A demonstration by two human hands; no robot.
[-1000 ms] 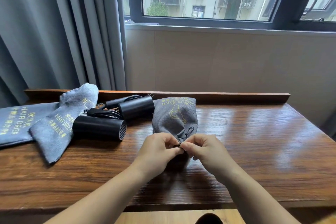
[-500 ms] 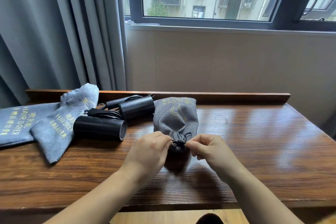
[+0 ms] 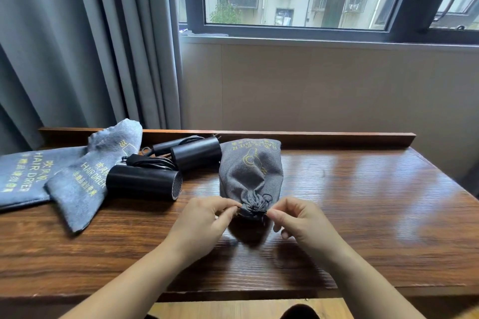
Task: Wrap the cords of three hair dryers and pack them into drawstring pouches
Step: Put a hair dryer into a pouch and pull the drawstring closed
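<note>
Head view: filled grey pouch [image 3: 250, 172] lies mid-tabletop [image 3: 363, 215], mouth toward the person, neck gathered tight. Left hand [image 3: 201, 220] pinches the left side of the cinched neck; right hand [image 3: 302, 220] pinches at the right side, apparently on the drawstring [image 3: 267, 198], though the cord itself is too thin to be sure of the grip.

Progress, as judged: one of three packed, closure nearly finished. Remaining: two black hair dryers [image 3: 142, 181] and [image 3: 195, 154] lie bare to the left of the pouch, with dark cord [image 3: 150, 162] bunched between them; whether it is properly wrapped cannot be told. Two flat empty pouches [image 3: 77, 186] and [image 3: 20, 176] lie further left, overlapping, the nearer one touching the front dryer.

Room: right half of tabletop bare and open for setting the finished pouch down. Raised wooden lip [image 3: 311, 136] runs along the back edge; curtain [image 3: 77, 46] hangs behind the left end. Near edge is close under the forearms. Left side crowded; far empty pouch runs out of view at the left
</note>
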